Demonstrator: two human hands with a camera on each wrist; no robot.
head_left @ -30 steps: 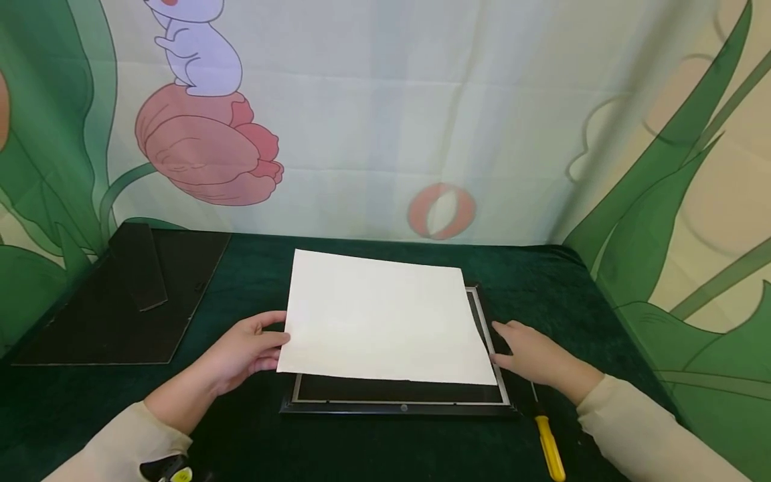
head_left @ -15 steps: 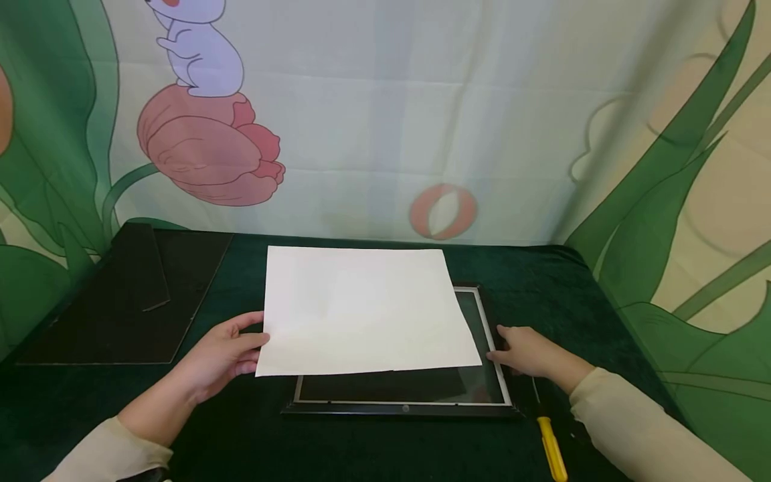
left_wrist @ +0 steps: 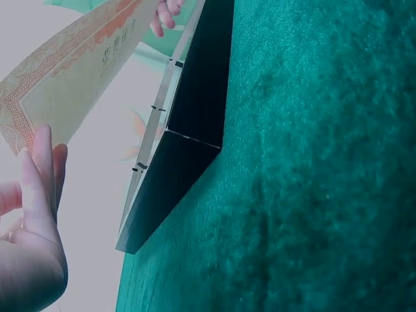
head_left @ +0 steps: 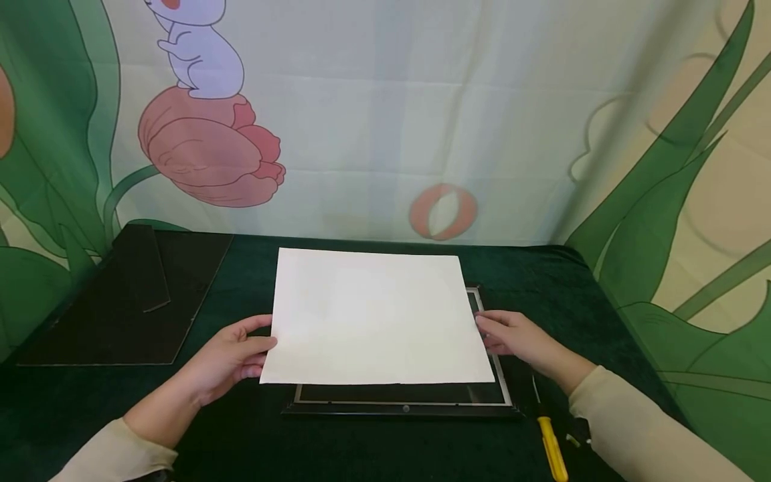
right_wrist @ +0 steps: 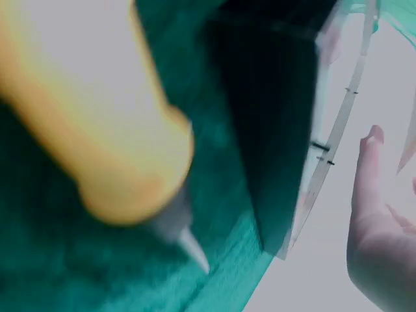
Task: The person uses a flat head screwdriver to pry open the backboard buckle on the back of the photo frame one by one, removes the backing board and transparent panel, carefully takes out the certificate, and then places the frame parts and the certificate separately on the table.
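A certificate (head_left: 373, 318) is held above a black picture frame (head_left: 405, 408), its blank white side up. Its underside, seen in the left wrist view, has an ornate orange border (left_wrist: 71, 49) and printed characters. My left hand (head_left: 231, 355) pinches the left edge, thumb on top and fingers beneath. At the right edge, my right hand (head_left: 521, 338) pinches the sheet in the same way. The frame lies flat on the table, mostly covered by the sheet in the head view; its pale inner rim shows along the front and right.
A black backing board (head_left: 120, 335) with a stand flap (head_left: 141, 268) lies at the left. Right of the frame is a yellow-handled screwdriver (head_left: 551, 445), close to my right sleeve. Dark green cloth (head_left: 385, 448) covers the table, and a printed curtain (head_left: 361, 120) hangs behind.
The certificate went left, then came back right over the frame. My right hand left the picture frame's right side and took hold of the sheet's right edge.
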